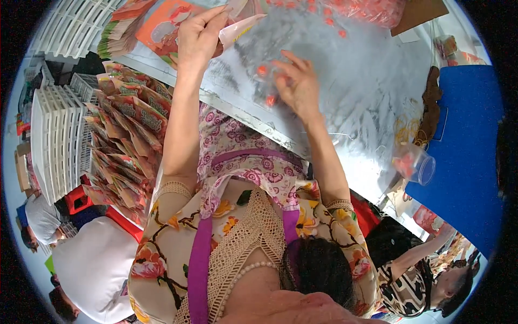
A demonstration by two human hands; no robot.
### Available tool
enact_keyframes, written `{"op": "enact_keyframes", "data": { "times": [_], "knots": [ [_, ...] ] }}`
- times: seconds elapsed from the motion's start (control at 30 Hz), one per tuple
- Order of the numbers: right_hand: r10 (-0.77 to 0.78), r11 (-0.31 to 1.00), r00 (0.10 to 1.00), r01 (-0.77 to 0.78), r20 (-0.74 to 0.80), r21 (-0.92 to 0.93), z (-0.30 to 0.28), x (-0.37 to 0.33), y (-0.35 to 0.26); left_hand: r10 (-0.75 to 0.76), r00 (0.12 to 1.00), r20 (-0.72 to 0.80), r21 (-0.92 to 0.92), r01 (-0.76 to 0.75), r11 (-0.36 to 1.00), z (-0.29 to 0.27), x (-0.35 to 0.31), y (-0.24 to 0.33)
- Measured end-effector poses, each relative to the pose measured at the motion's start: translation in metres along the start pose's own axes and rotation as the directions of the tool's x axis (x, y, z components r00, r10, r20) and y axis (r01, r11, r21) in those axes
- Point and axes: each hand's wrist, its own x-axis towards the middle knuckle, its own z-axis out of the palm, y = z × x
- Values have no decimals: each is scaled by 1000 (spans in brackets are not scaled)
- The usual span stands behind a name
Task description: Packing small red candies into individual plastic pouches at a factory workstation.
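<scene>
The light is bright and even, with soft shadows. The shiny counter has pale glare on it. Straight edges bend near the round dark rim. Everything looks a little blurry.

Worn metal table, white crate stacks, blue board

A fanned heap of flat foil pouches, red and gold with green panels, lay along the metal table's left edge. A second stack sat at the top left beside a large orange pouch. The left hand pinched a pale open pouch.
</scene>
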Motion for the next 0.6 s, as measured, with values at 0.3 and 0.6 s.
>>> {"op": "enact_keyframes", "data": {
  "times": [0.3,0.6],
  "knots": [
    [-145,895,979,190,141,-403,8,-2,-33,80,996,27,-40,-79,996,-1,0,-7],
    [-17,921,993,62,120,-384,17,-12,6,-40,998,52,-47,43,998,1,-11,7]
  ]
}}
